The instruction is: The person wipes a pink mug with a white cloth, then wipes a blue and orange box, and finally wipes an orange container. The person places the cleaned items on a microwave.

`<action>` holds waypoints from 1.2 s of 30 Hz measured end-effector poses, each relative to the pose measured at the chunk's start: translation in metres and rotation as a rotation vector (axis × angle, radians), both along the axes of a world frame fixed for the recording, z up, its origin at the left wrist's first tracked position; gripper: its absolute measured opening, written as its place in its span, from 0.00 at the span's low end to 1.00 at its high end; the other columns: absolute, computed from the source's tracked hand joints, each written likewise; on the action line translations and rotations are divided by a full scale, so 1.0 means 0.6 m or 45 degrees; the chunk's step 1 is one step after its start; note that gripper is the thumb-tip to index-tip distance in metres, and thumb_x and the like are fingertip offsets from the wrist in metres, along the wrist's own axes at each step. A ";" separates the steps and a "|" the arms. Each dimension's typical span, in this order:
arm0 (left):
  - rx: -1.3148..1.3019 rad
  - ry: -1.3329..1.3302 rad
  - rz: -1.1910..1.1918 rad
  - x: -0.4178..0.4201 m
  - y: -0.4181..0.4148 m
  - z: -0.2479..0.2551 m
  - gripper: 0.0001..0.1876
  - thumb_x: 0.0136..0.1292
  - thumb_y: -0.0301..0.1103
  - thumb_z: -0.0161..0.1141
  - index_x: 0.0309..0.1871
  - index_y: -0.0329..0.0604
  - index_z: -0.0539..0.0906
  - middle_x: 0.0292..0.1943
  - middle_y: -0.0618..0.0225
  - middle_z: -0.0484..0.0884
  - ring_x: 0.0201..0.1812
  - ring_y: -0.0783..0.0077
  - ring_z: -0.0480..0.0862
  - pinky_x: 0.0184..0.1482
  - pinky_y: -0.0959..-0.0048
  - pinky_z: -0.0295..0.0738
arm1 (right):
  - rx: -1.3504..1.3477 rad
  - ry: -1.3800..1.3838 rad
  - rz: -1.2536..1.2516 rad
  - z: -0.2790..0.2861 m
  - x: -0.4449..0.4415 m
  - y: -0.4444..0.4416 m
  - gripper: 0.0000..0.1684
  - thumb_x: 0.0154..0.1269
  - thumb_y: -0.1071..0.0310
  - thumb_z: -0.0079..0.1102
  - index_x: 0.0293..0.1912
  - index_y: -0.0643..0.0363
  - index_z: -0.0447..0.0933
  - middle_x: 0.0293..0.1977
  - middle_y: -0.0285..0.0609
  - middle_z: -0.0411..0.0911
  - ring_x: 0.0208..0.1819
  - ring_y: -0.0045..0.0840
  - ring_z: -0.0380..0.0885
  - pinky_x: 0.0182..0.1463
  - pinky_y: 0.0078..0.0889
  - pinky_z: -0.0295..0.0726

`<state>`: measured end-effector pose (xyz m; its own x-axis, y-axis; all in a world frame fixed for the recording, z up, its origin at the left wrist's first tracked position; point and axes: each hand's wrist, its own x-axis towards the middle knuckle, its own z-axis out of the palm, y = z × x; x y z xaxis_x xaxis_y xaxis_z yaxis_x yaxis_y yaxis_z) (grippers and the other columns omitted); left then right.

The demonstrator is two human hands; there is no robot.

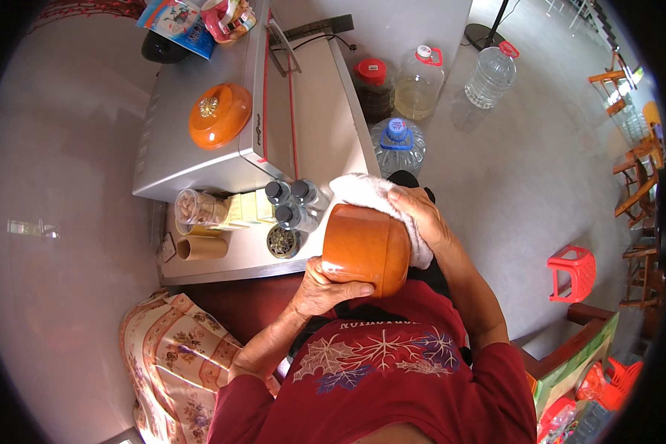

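An orange-brown glossy pot (pixel 358 244), tilted on its side, is held in front of my body. My left hand (pixel 327 291) grips its lower side, with the thumb across the surface. A white cloth (pixel 366 191) lies against the pot's far side and right end, and my right hand (pixel 422 216) presses it there with the fingers spread over it. On top of the silver microwave oven (pixel 194 161) rests a matching orange lid (pixel 220 116) with a clear, flower-shaped knob. Whether the pot's opening faces left or away cannot be told.
Bottles with black caps (pixel 297 205), a round patterned tin (pixel 283 241), a cardboard tube (pixel 202 248) and a clear jar (pixel 200 207) stand on the white counter (pixel 244 261). Large plastic bottles (pixel 398 147) stand beyond it. A red plastic stool (pixel 573 273) is at the right.
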<state>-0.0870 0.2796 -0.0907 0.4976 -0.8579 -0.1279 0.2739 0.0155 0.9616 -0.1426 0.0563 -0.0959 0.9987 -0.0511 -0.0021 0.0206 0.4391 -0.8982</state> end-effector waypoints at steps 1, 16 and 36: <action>-0.032 0.057 -0.001 0.005 0.000 -0.002 0.17 0.49 0.23 0.73 0.44 0.37 0.83 0.40 0.68 0.86 0.42 0.80 0.82 0.47 0.74 0.79 | 0.049 0.085 -0.042 -0.011 0.006 -0.001 0.30 0.71 0.55 0.45 0.58 0.74 0.68 0.55 0.48 0.75 0.57 0.27 0.73 0.61 0.27 0.67; -0.284 0.835 0.472 0.032 -0.036 -0.023 0.28 0.49 0.26 0.72 0.56 0.42 0.76 0.51 0.67 0.81 0.52 0.67 0.80 0.58 0.61 0.75 | -1.020 -0.476 -0.450 0.006 -0.046 0.080 0.31 0.67 0.57 0.49 0.65 0.62 0.64 0.69 0.48 0.56 0.71 0.44 0.52 0.70 0.43 0.53; -0.193 0.671 0.383 0.009 -0.037 -0.007 0.19 0.48 0.21 0.72 0.46 0.42 0.83 0.41 0.69 0.85 0.44 0.74 0.83 0.52 0.70 0.77 | -0.682 0.126 -0.506 -0.052 0.005 0.002 0.27 0.74 0.50 0.38 0.56 0.63 0.72 0.50 0.52 0.74 0.53 0.36 0.72 0.59 0.32 0.66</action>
<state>-0.0815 0.2572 -0.0949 0.6237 -0.7178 -0.3095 0.6730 0.2918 0.6796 -0.1396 0.0576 -0.1268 0.9001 -0.4344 0.0349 -0.0053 -0.0910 -0.9958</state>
